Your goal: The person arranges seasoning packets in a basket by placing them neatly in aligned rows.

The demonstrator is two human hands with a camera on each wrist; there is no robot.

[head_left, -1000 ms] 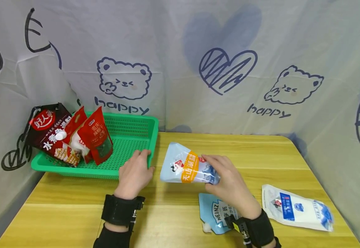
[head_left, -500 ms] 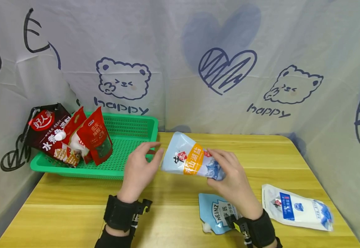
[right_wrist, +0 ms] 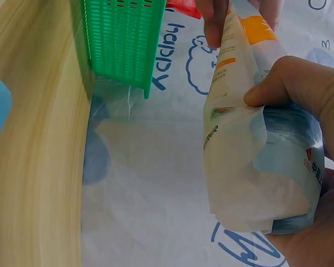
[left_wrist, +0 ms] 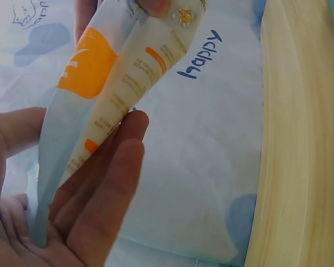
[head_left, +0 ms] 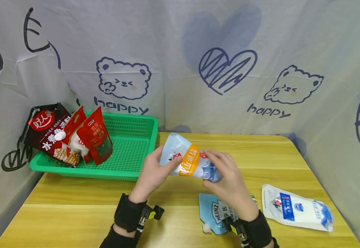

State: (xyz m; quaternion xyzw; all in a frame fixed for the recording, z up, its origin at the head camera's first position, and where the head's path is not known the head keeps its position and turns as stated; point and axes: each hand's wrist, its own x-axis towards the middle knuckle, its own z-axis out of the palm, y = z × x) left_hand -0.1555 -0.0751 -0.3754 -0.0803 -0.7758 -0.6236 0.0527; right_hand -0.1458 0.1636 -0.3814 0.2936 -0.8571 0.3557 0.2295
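Note:
A light blue bag of salt point(head_left: 188, 162) with an orange band is held up above the table between both hands. My right hand point(head_left: 229, 175) grips its filled, mountain-printed end, thumb on one side and fingers on the other. At the flatter end my left hand point(head_left: 155, 168) has its thumb across the front and its fingers behind. The left wrist view shows that end of the salt bag point(left_wrist: 83, 111) between thumb and fingers. In the right wrist view the plain back of the bag point(right_wrist: 239, 167) faces the camera.
A green basket point(head_left: 153, 137) at the back left holds a dark seasoning packet point(head_left: 48, 131) and red pouches point(head_left: 96, 134). Partly under my right forearm lies a light blue Heinz pouch point(head_left: 212, 210). A white-and-blue bag point(head_left: 297, 208) lies at the right of the wooden table point(head_left: 74, 213).
My left hand has let go of the basket's right rim, moved right and taken hold of the bag's flatter end. The right hand has raised the salt bag slightly, keeping its grip.

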